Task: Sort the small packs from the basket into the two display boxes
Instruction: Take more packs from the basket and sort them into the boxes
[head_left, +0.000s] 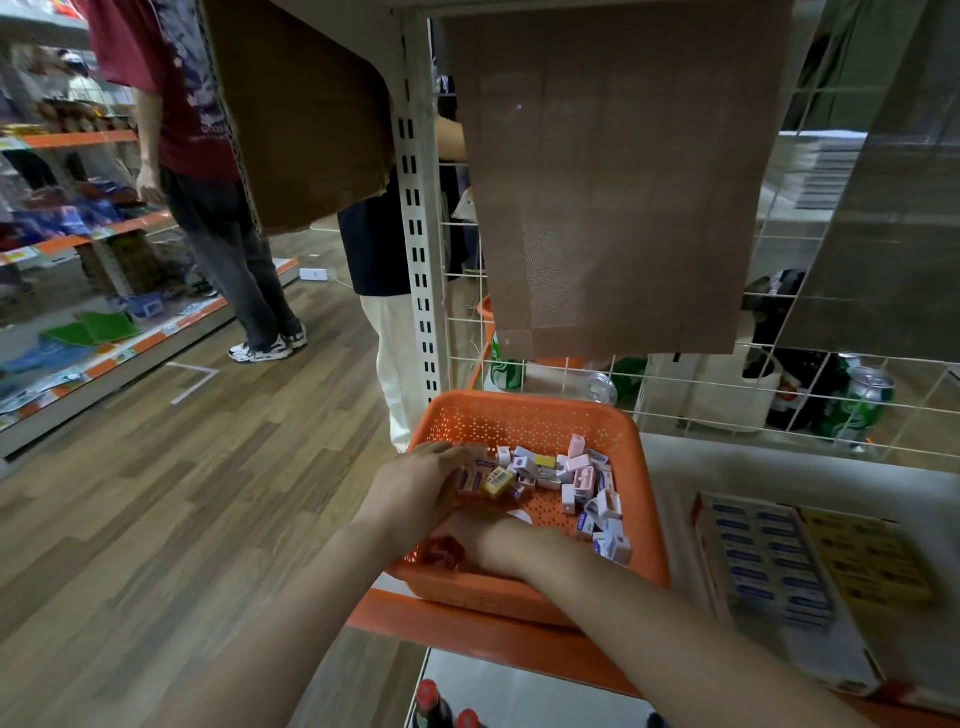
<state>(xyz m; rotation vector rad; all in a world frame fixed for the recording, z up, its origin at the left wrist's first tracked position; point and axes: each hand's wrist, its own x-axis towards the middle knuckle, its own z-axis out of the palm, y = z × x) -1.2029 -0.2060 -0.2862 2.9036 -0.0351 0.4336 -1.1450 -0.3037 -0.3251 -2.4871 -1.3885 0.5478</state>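
An orange perforated basket (535, 415) stands on the shelf and holds several small packs (576, 483) in white-purple, pink and yellow. My left hand (415, 483) reaches in from the left, its fingers curled over the packs at the basket's left side beside a yellow pack (497, 481). My right hand (501, 543) lies low in the basket's near part, back up, with its fingers hidden under my left wrist. To the right stand two display boxes, one with blue-white packs (763, 561) and one with yellow packs (872, 566).
A wire grid (727, 384) backs the shelf, with green cans (857, 410) behind it. Brown sheets (613, 197) hang above. The orange shelf edge (493, 634) runs in front, with bottles (431, 701) below. Two people stand in the aisle (218, 208) at the left.
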